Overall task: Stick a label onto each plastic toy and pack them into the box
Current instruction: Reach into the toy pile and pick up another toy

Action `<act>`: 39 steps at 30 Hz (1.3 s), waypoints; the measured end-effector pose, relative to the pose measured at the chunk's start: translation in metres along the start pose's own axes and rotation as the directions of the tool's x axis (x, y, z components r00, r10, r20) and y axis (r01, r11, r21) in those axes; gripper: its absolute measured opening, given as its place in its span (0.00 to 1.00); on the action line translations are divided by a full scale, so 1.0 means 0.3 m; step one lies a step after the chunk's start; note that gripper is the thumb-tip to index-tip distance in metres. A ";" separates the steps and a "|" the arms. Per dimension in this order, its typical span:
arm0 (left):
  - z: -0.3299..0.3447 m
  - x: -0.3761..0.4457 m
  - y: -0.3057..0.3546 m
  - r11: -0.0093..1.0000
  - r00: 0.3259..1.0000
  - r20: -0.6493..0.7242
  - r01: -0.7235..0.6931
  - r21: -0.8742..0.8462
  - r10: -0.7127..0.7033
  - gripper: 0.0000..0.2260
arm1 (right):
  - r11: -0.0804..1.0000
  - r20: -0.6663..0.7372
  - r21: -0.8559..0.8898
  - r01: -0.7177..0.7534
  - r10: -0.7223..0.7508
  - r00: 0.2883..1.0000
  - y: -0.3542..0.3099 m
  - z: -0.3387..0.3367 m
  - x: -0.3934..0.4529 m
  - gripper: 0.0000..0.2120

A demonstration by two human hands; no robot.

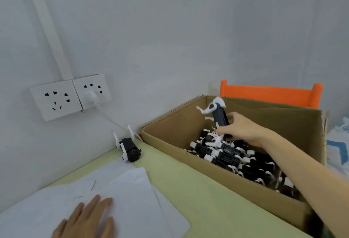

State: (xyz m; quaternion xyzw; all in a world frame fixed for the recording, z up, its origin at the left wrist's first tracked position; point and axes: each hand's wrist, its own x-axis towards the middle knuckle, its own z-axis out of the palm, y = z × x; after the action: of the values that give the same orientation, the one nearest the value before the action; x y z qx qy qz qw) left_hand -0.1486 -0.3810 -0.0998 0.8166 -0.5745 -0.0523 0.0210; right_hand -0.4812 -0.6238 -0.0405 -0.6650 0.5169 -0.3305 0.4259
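- Yellow-green tabletop (198, 196) carries white sheets (132, 196), with the left hand (88, 219) lying flat and relaxed on them.
- Farther off, the right hand (239, 128) grips one toy (220, 115) above the toy-filled box (217, 173).
- Packing step, probably; next, lower it gently among the others.

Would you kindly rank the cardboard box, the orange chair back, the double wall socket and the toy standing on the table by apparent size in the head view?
1. cardboard box
2. orange chair back and double wall socket: they look alike, and their distances from the camera differ, so unranked
3. toy on the table
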 end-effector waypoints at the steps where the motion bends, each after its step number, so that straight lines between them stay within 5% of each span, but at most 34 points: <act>1: 0.004 -0.001 -0.005 1.000 1.000 0.022 0.010 0.006 -0.010 0.49 | 0.989 0.043 -0.133 -0.057 0.063 0.997 0.038 -0.008 0.033 0.14; 5: -0.015 0.022 0.001 0.998 0.998 -0.007 0.066 0.024 -0.066 0.49 | 0.788 0.109 -0.568 -0.239 0.360 0.927 0.199 0.008 0.122 0.23; 11: -0.013 0.038 -0.011 0.998 0.995 -0.085 0.042 -0.037 -0.045 0.37 | 0.565 0.138 -0.791 -0.235 0.538 0.831 0.321 0.061 0.141 0.31; 15: 0.016 0.043 -0.033 0.997 0.992 -0.126 0.023 -0.072 -0.032 0.23 | 0.514 0.178 -0.842 -0.162 0.548 0.817 0.366 0.110 0.125 0.25; 18: 0.042 0.040 -0.043 0.999 0.986 -0.167 0.011 -0.051 -0.020 0.22 | 0.634 0.247 -0.745 -0.207 0.551 0.797 0.376 0.111 0.117 0.17; 21: 0.051 0.036 -0.046 0.996 0.982 -0.185 0.018 -0.083 -0.033 0.22 | 0.724 0.216 -0.649 -0.232 0.468 0.857 0.348 0.104 0.102 0.10; 26: 0.069 0.034 -0.052 0.996 0.978 -0.210 -0.007 -0.087 -0.012 0.20 | 0.709 0.127 -0.703 0.044 0.064 0.990 0.227 0.124 0.096 0.12; 31: 0.072 0.022 -0.061 0.987 0.954 -0.298 -0.069 -0.148 0.022 0.16 | 0.842 -0.079 -0.437 0.316 -0.386 0.919 -0.036 0.258 -0.028 0.14; 35: 0.068 -0.031 -0.066 0.860 0.756 -0.645 -0.398 -0.319 0.110 0.13 | 0.830 -0.097 -0.188 0.525 -0.547 0.831 -0.204 0.510 -0.234 0.16; 39: 0.011 -0.095 -0.065 0.630 0.608 -0.779 -0.547 -0.551 -0.153 0.11 | 0.804 0.147 -0.093 0.588 -0.573 0.807 -0.218 0.822 -0.405 0.15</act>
State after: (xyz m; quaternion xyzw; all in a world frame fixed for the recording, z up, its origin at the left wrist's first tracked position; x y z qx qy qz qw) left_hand -0.1401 -0.3475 -0.1031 0.5928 -0.5280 0.0717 0.6038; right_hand -0.2677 -0.4440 -0.0845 -0.8356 0.2850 -0.3718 0.2868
